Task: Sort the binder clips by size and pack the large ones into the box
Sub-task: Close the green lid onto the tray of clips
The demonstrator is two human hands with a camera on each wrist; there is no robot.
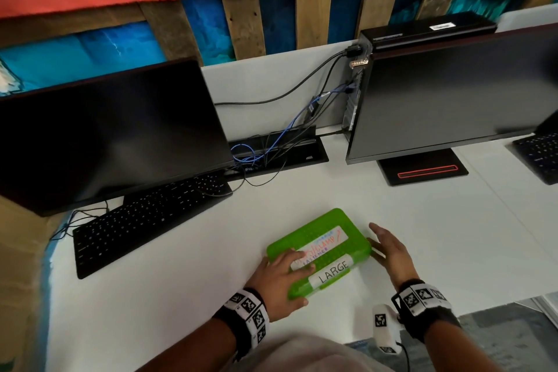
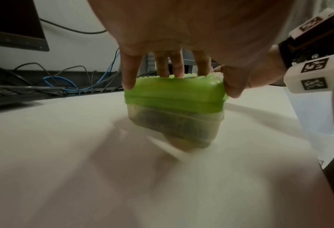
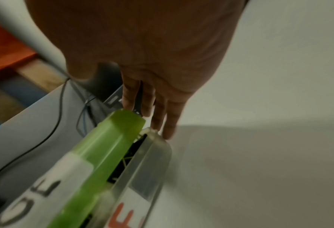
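Note:
A box [image 1: 326, 238] with a green lid and a clear base lies on the white table [image 1: 211, 251]; its label reads LARGE. My left hand [image 1: 283, 275] lies over the near end of the lid, index finger and thumb down either side [image 2: 176, 77]. The lid [image 3: 111, 138] sits slightly ajar, and dark binder clips [image 3: 131, 151] show through the gap and through the base [image 2: 172, 123]. My right hand [image 1: 389, 251] is flat against the box's right side, fingers [image 3: 158, 117] straight.
A black keyboard [image 1: 145, 220] and a monitor [image 1: 105, 130] stand to the left. Cables [image 1: 271, 145] run behind the box. A second monitor [image 1: 453, 90] on its stand [image 1: 422, 170] and another keyboard [image 1: 540, 154] are at the right. The table's edge [image 1: 453, 308] runs near my right wrist.

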